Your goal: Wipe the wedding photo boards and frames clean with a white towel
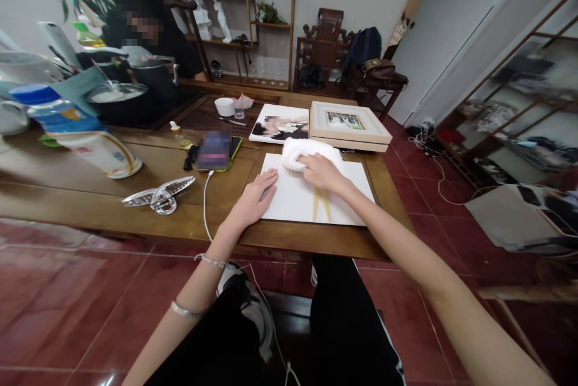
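Note:
A white board with a small yellow mark (347,202) lies flat near the front edge of the wooden table (135,193). My left hand (255,196) rests flat on its left edge, fingers stretched out. My right hand (320,171) presses a white cloth (303,150) down on the board's far part, fingers curled over it.
Behind the board lie a photo print (280,123) and a framed picture (347,125). A phone (215,151) with a white cable, a clear hair clip (160,196), a bottle on its side (81,136) and pots are to the left. A person in black (144,24) sits at the far left.

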The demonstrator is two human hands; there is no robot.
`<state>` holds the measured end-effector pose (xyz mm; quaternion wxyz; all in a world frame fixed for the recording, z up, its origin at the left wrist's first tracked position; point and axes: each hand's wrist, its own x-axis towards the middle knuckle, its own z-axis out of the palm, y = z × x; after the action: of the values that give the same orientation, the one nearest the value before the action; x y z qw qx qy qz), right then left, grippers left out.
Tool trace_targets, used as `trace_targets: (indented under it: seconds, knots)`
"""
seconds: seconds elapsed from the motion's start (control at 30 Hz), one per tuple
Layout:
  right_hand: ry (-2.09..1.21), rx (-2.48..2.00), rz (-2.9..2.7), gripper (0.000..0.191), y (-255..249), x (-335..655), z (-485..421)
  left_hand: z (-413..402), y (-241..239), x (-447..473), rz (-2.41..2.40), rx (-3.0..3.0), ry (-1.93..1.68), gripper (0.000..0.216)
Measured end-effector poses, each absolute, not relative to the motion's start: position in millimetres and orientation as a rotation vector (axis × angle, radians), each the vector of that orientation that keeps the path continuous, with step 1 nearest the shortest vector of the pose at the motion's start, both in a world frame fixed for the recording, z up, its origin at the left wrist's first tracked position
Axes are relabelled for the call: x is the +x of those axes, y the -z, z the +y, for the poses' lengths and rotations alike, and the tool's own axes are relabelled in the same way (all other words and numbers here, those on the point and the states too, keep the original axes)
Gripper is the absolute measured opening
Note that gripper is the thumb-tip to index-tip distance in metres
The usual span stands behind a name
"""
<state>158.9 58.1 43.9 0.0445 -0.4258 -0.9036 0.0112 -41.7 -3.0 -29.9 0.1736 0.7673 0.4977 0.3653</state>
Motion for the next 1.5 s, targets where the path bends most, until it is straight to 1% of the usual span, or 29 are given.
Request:
trace_targets:
  seconds: [0.07, 0.13, 0.23, 0.37, 0.53, 0.63, 0.73, 0.93, 1.03, 1.17, 1.37, 1.5]
  knots:
    - [-0.039, -1.359, -2.705, 0.038, -39.7, 193.2, 62.6, -2.9, 30.6, -41.7, 1.407, 2.176, -1.034, 0.044]
    - [-0.045, -1.41, -2.667, 0.044, -33.1, 224.8, 64.8, -2.8, 30.5, -41.7, 1.405, 2.179, -1.041, 0.044]
    - [-0.031, -1.453, -2.624, 0.047, -24.1, 258.7, 55.0, -2.7, 29.8, -41.7, 1.402, 2.188, -1.046, 0.046]
    - [-0.055, -1.419, -2.673, 0.042, -23.9, 275.6, 8.8, -2.6, 29.5, -41.7, 1.407, 2.187, -1.041, 0.047]
    - [-0.215, -1.306, -2.757, 0.038, -41.6, 279.7, -66.9, -2.9, 30.0, -42.0, 1.413, 2.196, -1.022, 0.045]
    - [-0.299, -1.32, -2.794, 0.038, -50.9, 281.6, -81.4, -2.9, 30.5, -42.4, 1.413, 2.201, -1.019, 0.046]
    - [-0.286, -1.32, -2.804, 0.04, -50.7, 279.4, -58.7, -2.5, 30.8, -42.7, 1.416, 2.2, -1.02, 0.046]
    - [-0.146, -1.317, -2.724, 0.046, -32.3, 266.2, 32.6, -2.1, 31.2, -43.4, 1.405, 2.193, -1.04, 0.047]
    - [-0.129, -1.312, -2.689, 0.046, -27.8, 262.7, 48.1, -2.4, 31.0, -43.4, 1.406, 2.19, -1.041, 0.046]
    - [-0.151, -1.346, -2.7, 0.042, -33.5, 266.0, 12.8, -2.3, 31.0, -43.1, 1.402, 2.197, -1.038, 0.046]
    - [-0.342, -1.321, -2.8, 0.039, -61.8, 283.9, -74.0, -1.5, 32.6, -43.0, 1.405, 2.196, -1.045, 0.047]
    - [-0.447, -1.36, -2.844, 0.037, -72.7, 292.3, -86.7, -1.6, 32.6, -42.9, 1.401, 2.191, -1.047, 0.045]
